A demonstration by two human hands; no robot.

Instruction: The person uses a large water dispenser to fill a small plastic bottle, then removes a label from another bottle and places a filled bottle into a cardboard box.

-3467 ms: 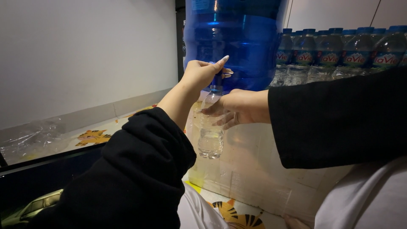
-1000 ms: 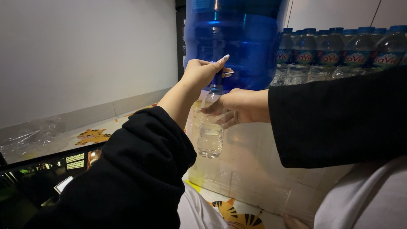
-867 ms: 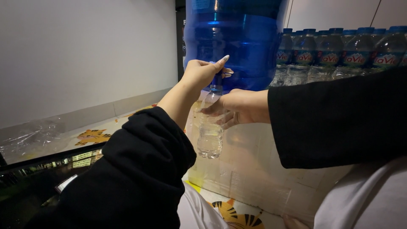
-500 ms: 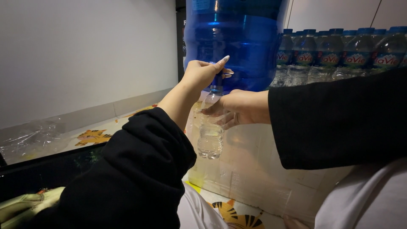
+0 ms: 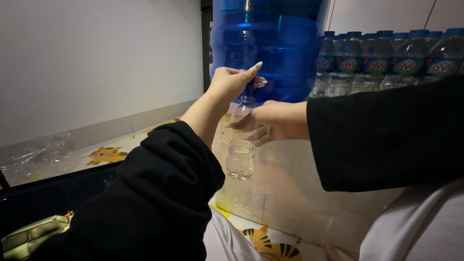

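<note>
Small clear plastic bottle (image 5: 240,154) hung upright under the big blue translucent water jug (image 5: 270,48), its neck at the jug's base. We had our right hand (image 5: 270,123) wrapped around the bottle's shoulder, fingers closed on it, so the body dropped toward six o'clock from that grip. Our left hand (image 5: 232,82), at twelve o'clock of the bottle, pinched the tap at the jug's bottom. At three o'clock stood a row of blue-capped water bottles (image 5: 386,60).
</note>
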